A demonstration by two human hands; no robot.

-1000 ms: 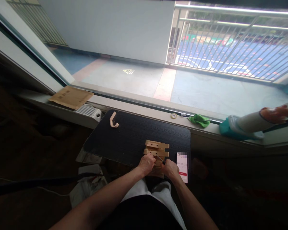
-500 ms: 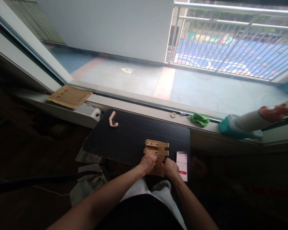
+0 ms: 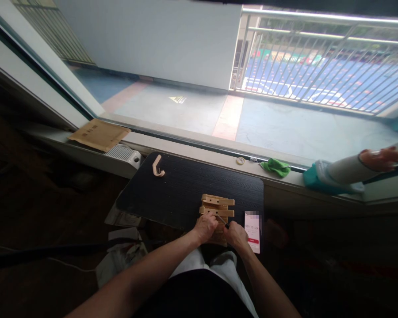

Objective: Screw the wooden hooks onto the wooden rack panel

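Observation:
A light wooden slatted piece (image 3: 220, 201) with crossbars and dark holes lies near the front edge of the black table. My left hand (image 3: 206, 228) is closed on its left side, fingers curled over a lower bar. My right hand (image 3: 236, 234) is wrapped around the dark handle of a screwdriver (image 3: 222, 219). The thin shaft slants up and left, and its tip meets the second bar near a hole, close to my left fingers. My hands cover part of the lower wooden bars.
On the black table (image 3: 182, 190), a bent wooden hook-shaped part (image 3: 157, 167) lies far left and a phone (image 3: 252, 232) showing a timer lies right. Along the windowsill are a brown envelope (image 3: 99, 134), a tape roll (image 3: 240, 161), a green cloth (image 3: 275, 167) and a teal container (image 3: 318, 176).
The whole view has shifted slightly, with everything sitting a little lower in the picture. My hands, the screwdriver and the wooden piece keep nearly the same places relative to one another.

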